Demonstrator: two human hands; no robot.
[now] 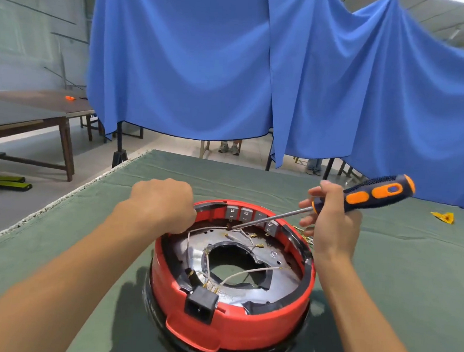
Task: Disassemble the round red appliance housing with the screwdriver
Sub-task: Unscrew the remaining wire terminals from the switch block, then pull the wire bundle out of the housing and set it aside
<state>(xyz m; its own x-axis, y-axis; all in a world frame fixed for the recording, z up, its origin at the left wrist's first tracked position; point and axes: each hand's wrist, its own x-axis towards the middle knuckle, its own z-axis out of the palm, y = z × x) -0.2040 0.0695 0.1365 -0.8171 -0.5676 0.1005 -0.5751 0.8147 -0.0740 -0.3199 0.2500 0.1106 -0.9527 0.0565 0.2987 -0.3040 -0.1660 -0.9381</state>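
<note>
1. I see the round red housing (pixel 231 321) low in the middle of the frame, sitting open side up on the desk (pixel 399 283), which is covered with a green cloth.
2. My left hand (pixel 166 202) is curled at the housing's upper left rim, fingers tucked down over the edge; I cannot tell exactly what they pinch.
3. My right hand (pixel 331 218) grips the screwdriver (pixel 361 197) where the dark blue and orange handle meets the metal shaft, at the right of the frame just above the housing.
4. The handle points to the upper right; the shaft slants down to the left, and its tip reaches inside the housing near the far wall, close to my left hand.
5. Inside the housing I see a shiny metal plate (pixel 271 263) with a large hole in the middle and thin white wires (pixel 246 273) running across it.
6. A black plug socket (pixel 201 303) sits on the near rim of the housing.
7. A small yellow scrap (pixel 443 217) lies on the desk at the far right.
8. A blue curtain (pixel 233 66) hangs across the upper half of the frame, and a brown table (pixel 38 107) stands at the left.
</note>
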